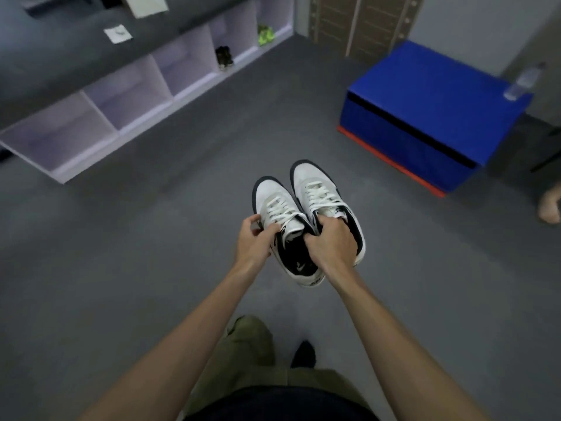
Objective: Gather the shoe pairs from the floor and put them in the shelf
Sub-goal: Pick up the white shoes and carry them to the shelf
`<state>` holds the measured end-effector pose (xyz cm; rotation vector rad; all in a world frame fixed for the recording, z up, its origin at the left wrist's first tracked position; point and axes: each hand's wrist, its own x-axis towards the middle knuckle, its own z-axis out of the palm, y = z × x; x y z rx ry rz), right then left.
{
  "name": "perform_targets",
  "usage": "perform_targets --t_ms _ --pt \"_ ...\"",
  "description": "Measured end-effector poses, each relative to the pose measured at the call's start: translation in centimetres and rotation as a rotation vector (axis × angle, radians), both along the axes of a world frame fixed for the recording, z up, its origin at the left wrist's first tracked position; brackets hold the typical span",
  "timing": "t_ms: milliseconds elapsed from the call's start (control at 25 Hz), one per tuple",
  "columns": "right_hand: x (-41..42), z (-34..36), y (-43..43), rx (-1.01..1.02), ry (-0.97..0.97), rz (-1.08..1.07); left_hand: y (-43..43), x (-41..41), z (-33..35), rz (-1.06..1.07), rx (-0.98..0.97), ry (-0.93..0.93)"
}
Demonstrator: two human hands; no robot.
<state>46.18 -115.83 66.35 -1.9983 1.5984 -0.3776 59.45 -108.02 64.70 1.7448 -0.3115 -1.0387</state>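
I hold a pair of white sneakers with black trim above the grey floor, toes pointing away from me. My left hand (253, 240) grips the left sneaker (273, 205) at its collar. My right hand (331, 241) grips the right sneaker (318, 189) at its opening. The pale lilac shelf (127, 129) runs along the upper left with open cubbies. One far cubby holds a dark pair of shoes (224, 57), and the cubby beyond holds a neon green pair (266, 34).
A blue padded box (425, 117) with a red base stands at the right, a clear water bottle (523, 82) on its far corner. Another person's bare foot (549, 205) shows at the right edge. My legs and dark shoe (303, 354) are below.
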Motion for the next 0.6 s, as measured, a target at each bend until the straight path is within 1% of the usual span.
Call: perform_targets --t_ms 80,240,360,600 --pt "3.9 -0.2 -5.8 -0.017 -0.003 0.059 -5.1 3.7 -0.1 0.057 -0.019 -0.003" --pt "11.6 -1.1 -16.9 -0.043 0.019 0.122 -15.3 11.1 -1.4 0.091 -0.035 0.008" --pt "17.4 -1.1 -25.6 -0.04 0.025 0.113 -24.0 16.6 -1.5 0.104 -0.024 0.026" --pt "26.8 0.6 -40.8 -0.015 0.004 0.052 -39.8 26.5 0.8 0.033 0.025 0.013"
